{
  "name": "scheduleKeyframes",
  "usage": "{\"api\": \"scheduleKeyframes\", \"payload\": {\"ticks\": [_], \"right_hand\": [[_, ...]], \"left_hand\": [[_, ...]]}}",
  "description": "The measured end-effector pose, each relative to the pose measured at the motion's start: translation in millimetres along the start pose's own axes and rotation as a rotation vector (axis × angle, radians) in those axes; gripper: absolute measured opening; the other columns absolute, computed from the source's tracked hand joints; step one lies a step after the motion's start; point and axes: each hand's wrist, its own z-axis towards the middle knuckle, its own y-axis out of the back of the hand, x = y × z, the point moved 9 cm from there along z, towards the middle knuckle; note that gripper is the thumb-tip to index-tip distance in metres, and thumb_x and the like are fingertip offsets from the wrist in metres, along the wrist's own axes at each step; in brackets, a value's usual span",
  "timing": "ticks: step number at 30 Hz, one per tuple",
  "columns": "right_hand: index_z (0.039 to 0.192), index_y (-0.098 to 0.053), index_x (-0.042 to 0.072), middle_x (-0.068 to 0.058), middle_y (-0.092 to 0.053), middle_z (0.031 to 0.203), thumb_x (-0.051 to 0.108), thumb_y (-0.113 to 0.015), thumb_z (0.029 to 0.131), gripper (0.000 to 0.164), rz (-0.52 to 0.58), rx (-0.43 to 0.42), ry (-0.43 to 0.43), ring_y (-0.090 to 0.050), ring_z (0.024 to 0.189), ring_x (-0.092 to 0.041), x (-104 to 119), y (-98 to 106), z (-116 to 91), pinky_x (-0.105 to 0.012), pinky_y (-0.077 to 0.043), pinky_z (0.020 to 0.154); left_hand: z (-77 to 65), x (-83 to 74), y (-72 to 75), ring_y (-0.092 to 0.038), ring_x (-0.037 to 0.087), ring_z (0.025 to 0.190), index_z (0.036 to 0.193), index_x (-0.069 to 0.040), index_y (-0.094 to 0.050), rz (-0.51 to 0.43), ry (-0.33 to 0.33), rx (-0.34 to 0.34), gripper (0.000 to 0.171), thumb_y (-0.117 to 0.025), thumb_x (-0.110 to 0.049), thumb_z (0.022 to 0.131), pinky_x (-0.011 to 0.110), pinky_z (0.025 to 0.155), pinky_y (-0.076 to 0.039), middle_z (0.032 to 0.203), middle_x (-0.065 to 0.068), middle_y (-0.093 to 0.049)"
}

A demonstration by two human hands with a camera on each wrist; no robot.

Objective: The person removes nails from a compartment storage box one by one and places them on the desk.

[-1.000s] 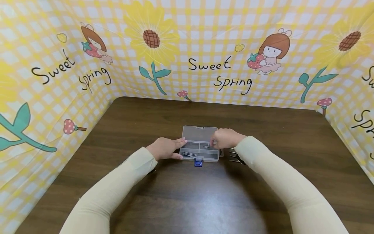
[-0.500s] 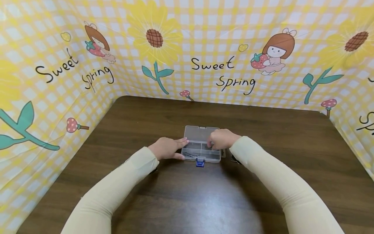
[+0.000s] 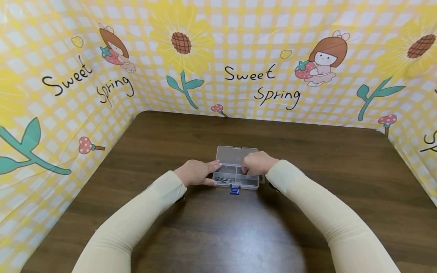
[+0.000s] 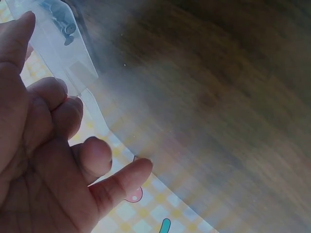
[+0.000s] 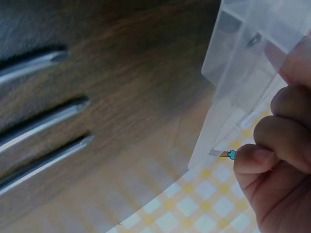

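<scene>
A clear plastic compartment box (image 3: 247,182) stands on the table with its lid (image 3: 232,154) tipped back and a blue latch (image 3: 234,189) hanging at the front. Long thin metal pins, like nails or screws (image 3: 224,179), lie in its front left compartment. My left hand (image 3: 194,172) touches the box's left side, index finger along the back part and thumb at the front corner. My right hand (image 3: 260,163) reaches into the back right compartment with curled fingers. A small dark metal piece (image 5: 253,40) shows near its fingertip in the right wrist view; whether the fingers pinch it, I cannot tell.
Three slim metal shafts with tapered tips (image 5: 43,116) lie on the table right of the box, mostly hidden by the right sleeve in the head view. A yellow checked cloth (image 3: 235,57) stands up around the wooden table (image 3: 218,235).
My right hand has dipped lower into the back right compartment, and its forearm now covers the metal shafts. My left hand keeps its place on the box. The head view has shifted slightly.
</scene>
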Motion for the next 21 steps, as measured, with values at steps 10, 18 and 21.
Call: {"api": "scheduleKeyframes", "payload": {"ticks": [10,18,21], "right_hand": [[0.054,-0.029,0.018,0.006,-0.018,0.057,-0.009,-0.047,0.079,0.041,0.002,0.006,0.015,-0.016,0.053,-0.01,1.3,-2.5,-0.5,-0.025,-0.017,0.051],[0.054,-0.029,0.018,0.005,-0.018,0.056,-0.01,-0.044,0.082,0.041,0.001,0.039,0.012,-0.016,0.052,-0.01,1.9,-2.2,-1.6,-0.025,-0.018,0.051],[0.054,-0.032,0.018,0.004,-0.02,0.056,-0.008,-0.046,0.084,0.041,0.015,0.053,0.009,-0.018,0.053,-0.011,0.3,-2.5,-2.2,-0.025,-0.02,0.051]], "left_hand": [[2.2,-0.1,-1.5,-0.064,0.02,0.078,0.15,-0.013,-0.033,0.011,0.008,0.018,0.073,-0.054,-0.051,0.093,0.034,0.077,-0.051,0.154,0.002,-0.03],[1.7,0.8,-0.7,-0.066,0.021,0.082,0.15,-0.013,-0.033,0.007,0.012,0.024,0.073,-0.054,-0.052,0.092,0.035,0.079,-0.051,0.155,0.003,-0.029],[1.6,1.2,-1.3,-0.066,0.021,0.08,0.151,-0.013,-0.033,0.01,0.012,0.023,0.073,-0.054,-0.052,0.092,0.035,0.079,-0.051,0.155,0.002,-0.029]]}}
